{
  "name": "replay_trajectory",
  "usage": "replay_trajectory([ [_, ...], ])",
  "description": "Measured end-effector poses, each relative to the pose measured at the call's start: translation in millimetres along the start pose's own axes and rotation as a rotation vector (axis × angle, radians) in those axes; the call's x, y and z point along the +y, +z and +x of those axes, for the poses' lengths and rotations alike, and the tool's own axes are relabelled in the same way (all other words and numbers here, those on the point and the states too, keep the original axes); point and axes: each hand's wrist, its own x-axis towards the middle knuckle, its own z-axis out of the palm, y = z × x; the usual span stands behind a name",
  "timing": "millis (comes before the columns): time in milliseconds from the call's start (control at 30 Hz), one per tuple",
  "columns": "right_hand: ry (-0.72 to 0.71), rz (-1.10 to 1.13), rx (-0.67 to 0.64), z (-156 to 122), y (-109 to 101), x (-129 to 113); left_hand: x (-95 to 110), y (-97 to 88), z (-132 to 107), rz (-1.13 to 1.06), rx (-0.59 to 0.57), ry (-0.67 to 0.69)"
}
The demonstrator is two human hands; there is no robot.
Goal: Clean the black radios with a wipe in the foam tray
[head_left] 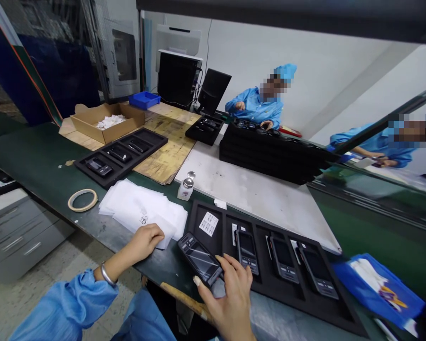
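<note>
My right hand grips a black handheld device by its lower end, screen up, at the left end of a black foam tray. Three similar devices, the nearest one, lie in the tray's slots, and a white label sheet rests in the leftmost slot. My left hand is curled with its fingers pinching the edge of a pile of clear plastic bags on the green bench.
A tape roll and small pump bottle sit near the bags. A second tray of devices, a cardboard box, stacked black trays and a blue bin lie around. Two other people in blue work beyond.
</note>
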Motion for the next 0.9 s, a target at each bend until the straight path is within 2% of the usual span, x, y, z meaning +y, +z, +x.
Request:
replay_trajectory([
  [200,0.033,-0.009,-0.004,6.2,13.9,-10.9,2.4,9.9,-11.4,-0.116,0.192,0.003],
  [400,0.008,0.003,-0.074,8.3,22.9,-19.5,13.7,15.9,-13.8,-0.154,0.341,0.025],
  [567,-0.026,0.078,-0.124,14.0,25.3,-14.1,26.6,11.2,-14.2,-0.184,0.32,0.064],
  [733,-0.134,0.163,-0.264,23.5,24.9,-10.3,42.6,-1.2,-9.8,-0.221,0.266,0.092],
  [900,-0.089,0.174,-0.212,27.4,28.3,-10.1,65.6,-4.6,-8.8,-0.281,0.244,0.107],
])
